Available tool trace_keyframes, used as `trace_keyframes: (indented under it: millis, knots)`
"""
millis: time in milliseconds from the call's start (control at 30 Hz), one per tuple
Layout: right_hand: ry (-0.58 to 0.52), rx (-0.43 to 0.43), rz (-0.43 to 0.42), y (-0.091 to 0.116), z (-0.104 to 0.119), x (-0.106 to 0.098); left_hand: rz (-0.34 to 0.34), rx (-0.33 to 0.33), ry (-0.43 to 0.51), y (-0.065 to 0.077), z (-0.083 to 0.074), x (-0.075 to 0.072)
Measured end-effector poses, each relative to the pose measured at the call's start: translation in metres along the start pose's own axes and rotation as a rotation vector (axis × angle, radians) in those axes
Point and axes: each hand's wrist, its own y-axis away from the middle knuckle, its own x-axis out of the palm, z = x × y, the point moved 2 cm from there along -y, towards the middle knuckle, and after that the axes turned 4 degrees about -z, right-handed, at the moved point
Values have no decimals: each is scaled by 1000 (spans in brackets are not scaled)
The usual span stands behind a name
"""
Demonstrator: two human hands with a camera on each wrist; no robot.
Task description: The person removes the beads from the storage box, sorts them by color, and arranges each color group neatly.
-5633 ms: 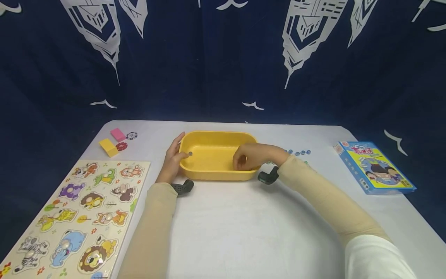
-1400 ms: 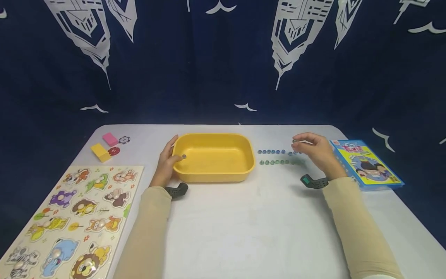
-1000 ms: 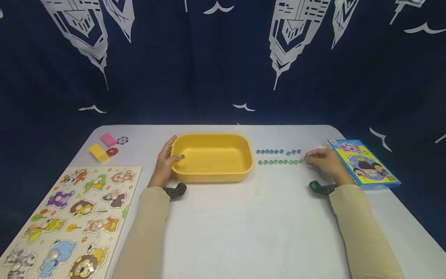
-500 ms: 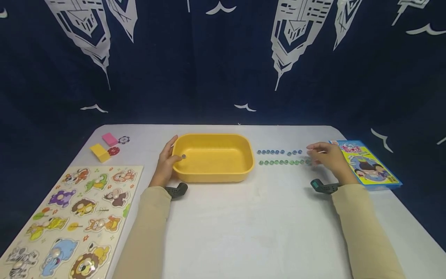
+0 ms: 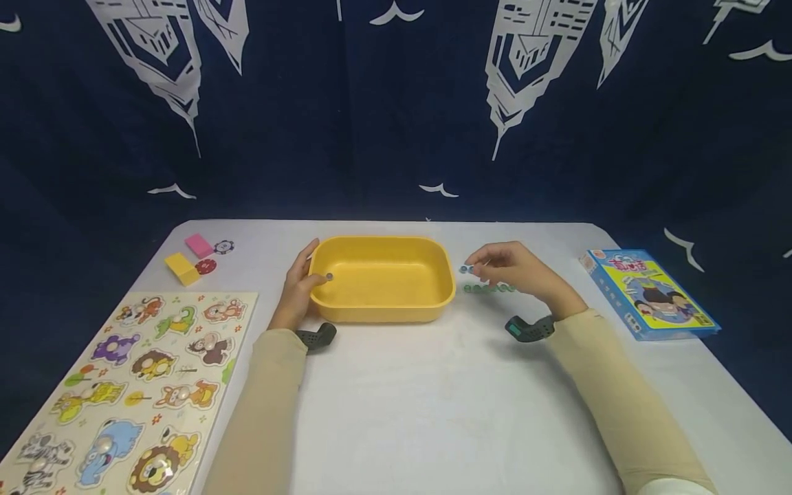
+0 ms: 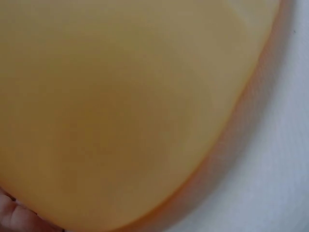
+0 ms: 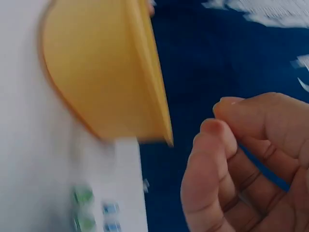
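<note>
A yellow plastic tray stands mid-table, filling most of the left wrist view. My left hand grips its left end, thumb over the rim and fingers outside. A small blue glass bead shows at that thumb's tip, inside the tray. My right hand hovers right of the tray with bent fingers. In the right wrist view its thumb and index tip come close together, with nothing visible between them. Beneath it lie a row of blue beads and a row of green beads, both partly hidden by the hand.
An animal puzzle board lies at the left. Behind it are a yellow block, a pink block, a red chip and a black-and-white chip. A blue-and-yellow game box sits at the right edge.
My right hand came out of the tray, set a bead at the green row's right end, let go, then moved back left toward the tray. My left hand stays on the tray.
</note>
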Motion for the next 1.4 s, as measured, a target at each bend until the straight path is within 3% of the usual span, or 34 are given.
trace_keyframes:
  millis: [100,333,567,767,867,1100,1200,1400]
  knots:
    - [7,-65,78,-16,10,19,-1,0,0,0,0,0]
    - [148,-197,220,-44,34,49,9,11,16,1,0,0]
    - [281,-324,485,-58,43,70,4,6,12,1,-1,1]
    - [441,-337,633,-65,49,86,5,5,13,0,-1,0]
    - [494,-311,650,-68,48,92,7,8,17,1,-1,0]
    - [445,-323,644,-69,44,97,6,4,13,1,-1,1]
    - [399,-346,606,-68,44,95,5,-1,9,1,-1,1]
    - [245,-333,439,-64,44,76,7,11,11,0,0,0]
